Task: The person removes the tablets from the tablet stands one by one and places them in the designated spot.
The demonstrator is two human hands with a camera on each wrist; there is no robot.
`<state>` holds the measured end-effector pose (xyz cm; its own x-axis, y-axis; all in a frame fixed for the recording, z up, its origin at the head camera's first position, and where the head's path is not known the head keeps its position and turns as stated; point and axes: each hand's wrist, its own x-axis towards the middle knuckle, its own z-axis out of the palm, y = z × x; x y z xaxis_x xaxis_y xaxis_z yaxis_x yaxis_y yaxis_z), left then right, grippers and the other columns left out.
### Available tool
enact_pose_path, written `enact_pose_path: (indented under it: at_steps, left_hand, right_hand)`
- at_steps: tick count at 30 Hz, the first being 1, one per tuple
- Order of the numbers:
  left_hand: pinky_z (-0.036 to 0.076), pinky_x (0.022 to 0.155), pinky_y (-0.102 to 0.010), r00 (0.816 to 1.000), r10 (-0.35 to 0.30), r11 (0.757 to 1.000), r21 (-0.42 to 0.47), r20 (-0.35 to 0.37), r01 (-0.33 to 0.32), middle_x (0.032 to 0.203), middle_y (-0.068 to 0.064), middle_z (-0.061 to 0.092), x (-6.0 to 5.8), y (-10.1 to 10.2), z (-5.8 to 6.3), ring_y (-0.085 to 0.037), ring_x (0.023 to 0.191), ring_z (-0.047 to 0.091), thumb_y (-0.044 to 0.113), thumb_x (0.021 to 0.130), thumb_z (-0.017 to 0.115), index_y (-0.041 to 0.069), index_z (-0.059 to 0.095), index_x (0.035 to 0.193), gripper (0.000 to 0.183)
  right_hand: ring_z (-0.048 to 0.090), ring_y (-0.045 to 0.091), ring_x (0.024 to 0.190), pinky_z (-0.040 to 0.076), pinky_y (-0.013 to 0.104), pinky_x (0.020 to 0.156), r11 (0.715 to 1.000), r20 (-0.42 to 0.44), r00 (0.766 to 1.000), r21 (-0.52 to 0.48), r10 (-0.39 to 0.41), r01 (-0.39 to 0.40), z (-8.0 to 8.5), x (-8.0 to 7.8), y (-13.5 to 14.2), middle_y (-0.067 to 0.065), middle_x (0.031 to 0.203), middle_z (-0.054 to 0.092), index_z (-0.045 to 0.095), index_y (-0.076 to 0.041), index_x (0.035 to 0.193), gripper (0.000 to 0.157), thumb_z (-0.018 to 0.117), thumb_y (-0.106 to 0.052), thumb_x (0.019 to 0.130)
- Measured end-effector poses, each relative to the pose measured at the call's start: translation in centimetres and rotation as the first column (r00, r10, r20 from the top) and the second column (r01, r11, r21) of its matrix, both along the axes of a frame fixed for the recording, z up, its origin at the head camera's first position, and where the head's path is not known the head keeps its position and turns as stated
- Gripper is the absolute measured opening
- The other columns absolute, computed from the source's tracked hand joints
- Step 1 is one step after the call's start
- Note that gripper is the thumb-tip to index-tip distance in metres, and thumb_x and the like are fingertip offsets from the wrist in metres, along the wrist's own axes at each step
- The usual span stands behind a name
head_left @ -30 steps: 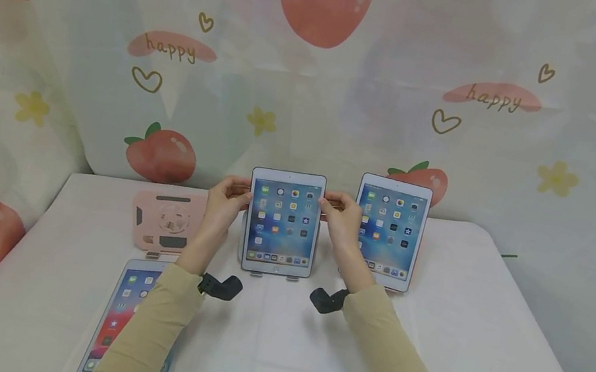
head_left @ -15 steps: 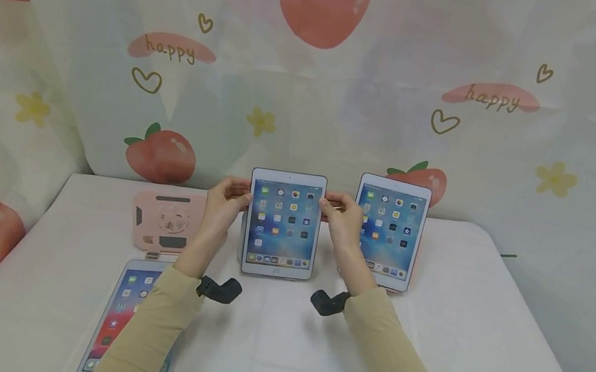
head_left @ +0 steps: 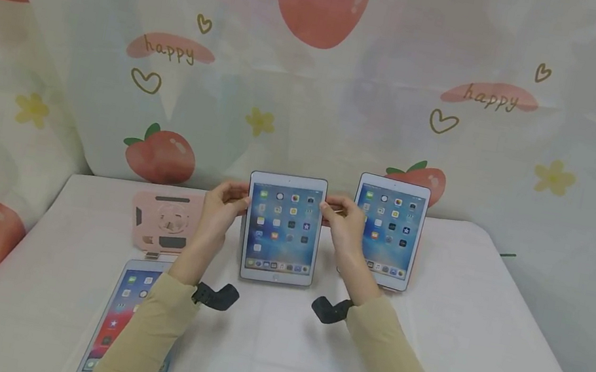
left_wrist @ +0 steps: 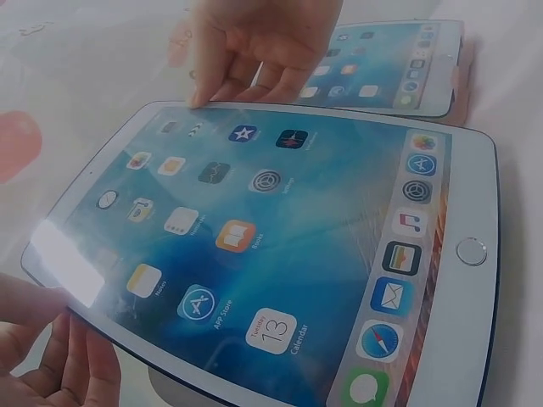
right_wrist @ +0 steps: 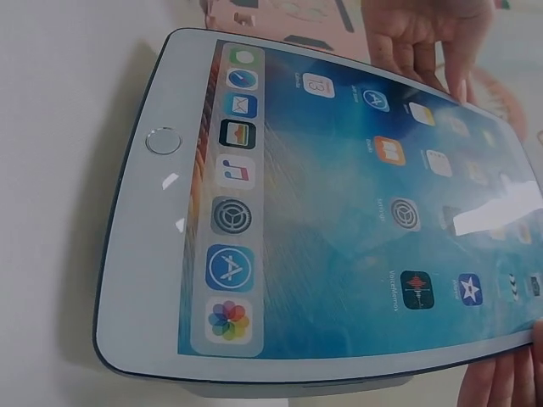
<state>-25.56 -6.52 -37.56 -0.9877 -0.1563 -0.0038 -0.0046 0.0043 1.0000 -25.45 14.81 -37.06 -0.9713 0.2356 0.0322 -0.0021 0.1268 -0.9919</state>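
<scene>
Between my two hands, a white-framed tablet (head_left: 279, 249) stands nearly upright, its screen with blue wallpaper and app icons facing me. My left hand (head_left: 216, 215) pinches its left edge, thumb in front and fingers behind. On the opposite edge my right hand (head_left: 346, 231) pinches at about the same height, as the left wrist view also shows. Part of a grey piece (right_wrist: 297, 390) shows from behind the tablet in the right wrist view; the rest of it is hidden.
To the left stands a pink tablet stand (head_left: 154, 220) with dark pads. A second tablet (head_left: 386, 255) leans on a pink stand at the right, partly behind my right hand. Another tablet (head_left: 111, 312) lies on the white table (head_left: 268, 354), partly under my left sleeve.
The held tablet has come slightly down and toward me, with both hands moving along. The two metal lips seen below its lower edge earlier are now covered.
</scene>
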Motion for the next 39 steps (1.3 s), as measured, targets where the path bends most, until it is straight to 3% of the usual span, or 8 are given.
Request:
enact_pose_path:
  at_steps: [5, 14, 20, 27, 39]
  left_hand:
    - [0.051, 0.079, -0.022, 1.000, -0.010, 1.000, 0.001, 0.017, 0.010, 0.101, -0.005, 0.059, 0.6, -0.2, 0.0, -0.012, 0.085, 0.055, 0.001, 0.091, 0.059, 0.003, 0.062, 0.117, 0.026]
    - [0.053, 0.077, -0.019, 1.000, -0.020, 1.000, -0.013, 0.020, 0.021, 0.096, -0.002, 0.059, 1.9, -0.6, -0.2, -0.012, 0.085, 0.056, 0.001, 0.090, 0.060, 0.004, 0.063, 0.114, 0.025]
    - [0.054, 0.081, -0.024, 0.998, -0.051, 0.999, -0.016, 0.031, 0.051, 0.098, -0.002, 0.058, 2.7, -1.0, -0.2, -0.013, 0.087, 0.056, 0.002, 0.090, 0.060, 0.005, 0.063, 0.115, 0.026]
    - [0.053, 0.082, -0.023, 0.996, -0.074, 0.997, -0.026, 0.041, 0.075, 0.100, -0.003, 0.058, 3.5, -1.4, -0.7, -0.015, 0.090, 0.057, 0.003, 0.090, 0.061, 0.005, 0.063, 0.115, 0.026]
    - [0.054, 0.081, -0.024, 0.993, -0.105, 0.993, -0.038, 0.059, 0.107, 0.098, -0.002, 0.059, 5.6, -1.7, -0.9, -0.014, 0.087, 0.059, 0.005, 0.089, 0.063, 0.006, 0.064, 0.113, 0.024]
  right_hand:
    - [0.055, 0.010, 0.079, 0.056, 0.032, 0.084, 1.000, 0.005, 1.000, 0.004, 0.014, -0.014, 0.0, 0.6, 0.1, -0.001, 0.091, 0.056, 0.063, 0.001, 0.112, 0.023, 0.062, -0.011, 0.092]
    - [0.058, 0.009, 0.074, 0.055, 0.017, 0.069, 0.999, 0.001, 0.999, 0.023, 0.036, -0.036, -0.1, 1.7, 0.2, 0.001, 0.091, 0.057, 0.062, 0.002, 0.111, 0.022, 0.062, -0.010, 0.092]
    - [0.060, 0.008, 0.073, 0.058, 0.025, 0.074, 0.998, 0.007, 0.999, 0.049, 0.050, -0.050, -0.1, 2.6, 0.4, -0.001, 0.088, 0.059, 0.063, 0.000, 0.109, 0.022, 0.063, -0.013, 0.092]
    - [0.059, 0.008, 0.072, 0.055, 0.017, 0.068, 0.997, 0.036, 0.996, 0.014, 0.077, -0.078, -0.2, 3.5, 0.6, -0.005, 0.085, 0.059, 0.062, 0.001, 0.108, 0.021, 0.063, -0.012, 0.091]
    - [0.060, 0.009, 0.072, 0.055, 0.020, 0.071, 0.992, 0.083, 0.990, -0.063, 0.115, -0.110, -1.0, 5.8, 1.3, -0.007, 0.082, 0.061, 0.060, 0.002, 0.108, 0.022, 0.064, -0.011, 0.091]
